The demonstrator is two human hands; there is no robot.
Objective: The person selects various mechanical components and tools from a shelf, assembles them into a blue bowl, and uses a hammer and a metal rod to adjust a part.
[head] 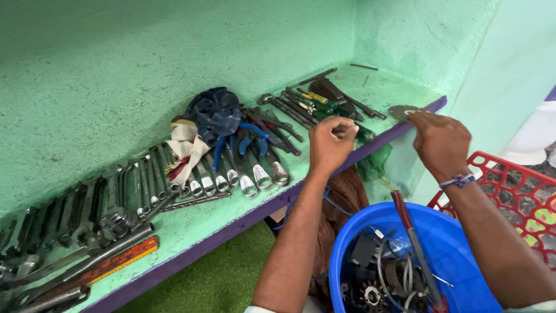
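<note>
Head view: right hand, flat metal disc

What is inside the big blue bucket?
The blue bucket holds a tangle of wires, a dark boxy part, a round toothed metal piece and a long red-handled tool leaning out. Whatever lies underneath that pile is covered.
</note>
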